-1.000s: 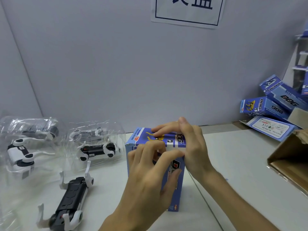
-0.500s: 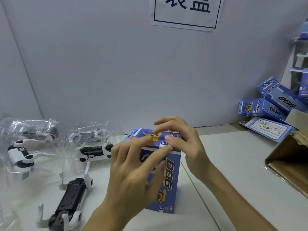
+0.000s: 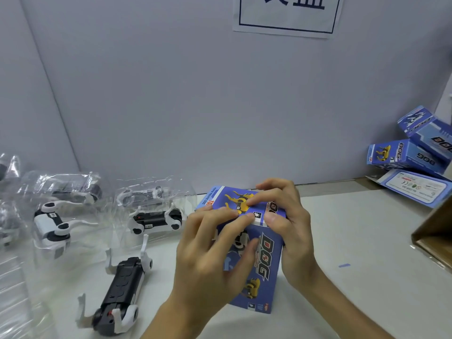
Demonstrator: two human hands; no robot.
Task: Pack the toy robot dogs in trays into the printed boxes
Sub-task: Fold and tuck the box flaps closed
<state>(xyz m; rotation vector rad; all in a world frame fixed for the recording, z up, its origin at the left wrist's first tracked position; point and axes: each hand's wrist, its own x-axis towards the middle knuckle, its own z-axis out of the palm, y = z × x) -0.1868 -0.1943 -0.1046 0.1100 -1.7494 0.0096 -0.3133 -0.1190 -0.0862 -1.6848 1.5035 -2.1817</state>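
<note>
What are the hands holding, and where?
The upright blue box: left hand grips its near top edge and front, right hand its top right corner.

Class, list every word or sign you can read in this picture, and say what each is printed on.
"DOG": front of the blue box in the middle.
"DOG": sides of the stacked boxes at right.
Wall sign: characters cut off, unreadable.
Small print on the blue box's top and on the white label at right: too blurred.
</note>
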